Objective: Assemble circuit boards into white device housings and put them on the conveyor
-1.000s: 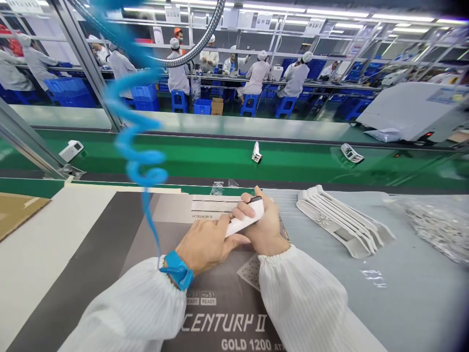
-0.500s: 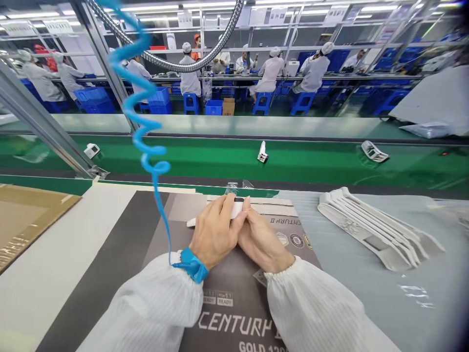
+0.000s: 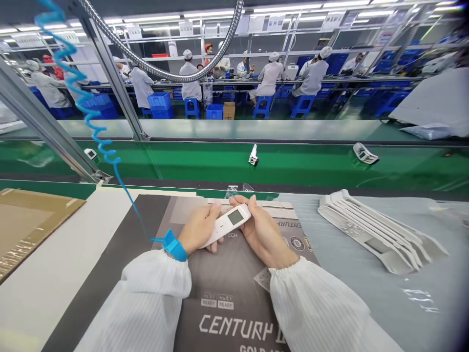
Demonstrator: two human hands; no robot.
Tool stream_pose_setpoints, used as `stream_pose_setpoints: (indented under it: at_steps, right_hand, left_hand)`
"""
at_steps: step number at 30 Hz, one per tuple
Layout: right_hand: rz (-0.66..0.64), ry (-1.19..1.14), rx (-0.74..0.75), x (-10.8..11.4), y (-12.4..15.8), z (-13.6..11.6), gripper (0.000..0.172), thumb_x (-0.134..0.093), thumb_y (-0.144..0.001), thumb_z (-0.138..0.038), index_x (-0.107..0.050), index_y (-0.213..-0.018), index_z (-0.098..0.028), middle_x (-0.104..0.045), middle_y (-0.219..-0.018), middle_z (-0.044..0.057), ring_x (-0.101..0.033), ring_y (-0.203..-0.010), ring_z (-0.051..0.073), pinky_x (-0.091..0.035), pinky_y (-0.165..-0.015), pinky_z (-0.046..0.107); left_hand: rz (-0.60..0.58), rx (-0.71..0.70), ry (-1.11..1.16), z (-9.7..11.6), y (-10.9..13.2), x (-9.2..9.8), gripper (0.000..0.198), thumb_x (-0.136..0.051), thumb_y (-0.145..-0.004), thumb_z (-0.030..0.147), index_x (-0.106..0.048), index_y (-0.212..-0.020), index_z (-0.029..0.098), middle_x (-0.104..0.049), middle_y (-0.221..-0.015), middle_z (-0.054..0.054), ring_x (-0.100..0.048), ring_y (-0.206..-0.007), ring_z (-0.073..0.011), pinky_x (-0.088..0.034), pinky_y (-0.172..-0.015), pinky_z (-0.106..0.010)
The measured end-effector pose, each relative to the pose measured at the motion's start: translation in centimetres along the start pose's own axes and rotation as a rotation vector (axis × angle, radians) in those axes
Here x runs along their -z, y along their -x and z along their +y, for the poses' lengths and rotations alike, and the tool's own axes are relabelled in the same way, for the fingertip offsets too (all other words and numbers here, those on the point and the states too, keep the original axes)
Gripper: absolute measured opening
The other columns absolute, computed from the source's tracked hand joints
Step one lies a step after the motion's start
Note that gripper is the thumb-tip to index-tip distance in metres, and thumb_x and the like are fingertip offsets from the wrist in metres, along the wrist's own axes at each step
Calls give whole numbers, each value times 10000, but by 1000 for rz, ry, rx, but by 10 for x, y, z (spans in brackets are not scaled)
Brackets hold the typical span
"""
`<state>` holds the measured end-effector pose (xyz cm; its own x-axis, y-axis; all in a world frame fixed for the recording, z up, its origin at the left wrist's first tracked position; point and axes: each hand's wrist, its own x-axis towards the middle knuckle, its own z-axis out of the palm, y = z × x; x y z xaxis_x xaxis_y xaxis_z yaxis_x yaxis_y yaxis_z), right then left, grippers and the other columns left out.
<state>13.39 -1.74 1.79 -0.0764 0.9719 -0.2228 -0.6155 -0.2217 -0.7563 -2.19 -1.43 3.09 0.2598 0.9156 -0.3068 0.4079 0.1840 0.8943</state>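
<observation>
A slim white handheld thermometer with a small grey screen lies slantwise between my hands, screen side up. My left hand is wrapped round its lower end, thumb along the top edge. At the screen end, my right hand grips the tip between thumb and fingers. A blue wrist strap with a coiled blue cord is on my left wrist. Under my hands lies a dark printed cardboard sheet marked "CENTURY II".
Several white curved plastic housings lie nested on grey foam sheeting at right. Beyond the table edge, white devices rest on a green conveyor belt. Brown cardboard lies at left, a metal post above it. Several people sit working farther back.
The thermometer has turned so its screen faces up, and my left hand has slid left along it. The coiled cord has swung left. Devices on the belt have shifted slightly left.
</observation>
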Motion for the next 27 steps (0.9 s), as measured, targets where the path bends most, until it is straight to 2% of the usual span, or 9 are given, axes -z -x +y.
stream_pose_setpoints:
  at_steps: [1, 3, 7, 10, 15, 18, 20, 23, 27]
  right_hand:
    - [14, 16, 4, 0, 0, -1, 410, -604, -875, -562, -714, -1008, -191, -722, -1071, 68, -656, -898, 176, -545, -774, 307]
    - [26, 21, 6, 0, 1, -2, 421, -569, -897, -563, -721, -1015, -188, -718, -1111, 75, -650, -901, 169, -540, -751, 292]
    - [34, 18, -8, 0, 0, -2, 447, -510, -920, -582, -723, -1025, -203, -721, -1108, 73, -640, -894, 170, -530, -710, 282]
    - [28, 35, -17, 0, -1, -2, 446, -528, -904, -594, -714, -1001, -201, -719, -1085, 82, -639, -924, 191, -539, -750, 321]
    - [-188, 193, 112, 5, 0, -2, 391, -680, -834, -517, -629, -1114, -248, -660, -1189, 49, -608, -1038, 187, -489, -941, 355]
    - [-264, 380, 254, 8, 2, -1, 396, -702, -832, -473, -567, -1142, -268, -647, -1163, 37, -604, -993, 167, -487, -913, 323]
    - [-271, 478, 326, 8, 4, 0, 372, -663, -854, -501, -550, -1116, -263, -654, -1059, 30, -603, -865, 155, -509, -811, 306]
    - [-240, 546, 397, 6, 7, 2, 389, -626, -861, -547, -534, -1114, -266, -615, -883, 0, -570, -736, 148, -503, -712, 296]
    - [-190, 543, 355, 6, 4, 4, 421, -634, -847, -561, -539, -1138, -272, -614, -926, 8, -581, -825, 170, -482, -776, 308]
  left_hand:
    - [-75, 70, 77, 0, -1, 0, 670, -209, -952, 659, -620, -817, 147, -615, -500, -36, -550, -330, -160, -346, -320, -233]
    - [-143, 166, 164, 1, -1, -2, 686, -212, -952, 660, -594, -704, 147, -591, -469, -40, -528, -309, -149, -306, -283, -219]
    - [-130, 227, 189, 4, -1, 0, 734, -241, -930, 700, -532, -546, 146, -526, -409, -39, -460, -268, -111, -281, -276, -200]
    - [-109, 249, 215, 6, 0, 3, 707, -294, -903, 730, -565, -621, 142, -540, -449, -26, -439, -269, -99, -277, -274, -197]
    - [-160, 149, 369, 12, 6, 6, 631, -415, -843, 764, -594, -834, 160, -540, -524, 25, -416, -302, -67, -263, -284, -169]
    - [-223, 109, 436, 13, 7, 5, 637, -493, -793, 778, -596, -856, 153, -555, -583, 20, -454, -346, -61, -290, -306, -161]
    - [-237, 111, 458, 12, 7, 3, 644, -517, -776, 780, -592, -807, 141, -535, -565, 22, -443, -331, -59, -273, -295, -167]
    - [-190, 70, 451, 11, 9, -2, 607, -561, -779, 742, -584, -751, 136, -504, -507, 32, -403, -295, -51, -232, -288, -170]
    - [-125, 60, 445, 11, 10, -6, 601, -522, -813, 729, -583, -750, 134, -514, -517, 26, -406, -316, -43, -242, -319, -170]
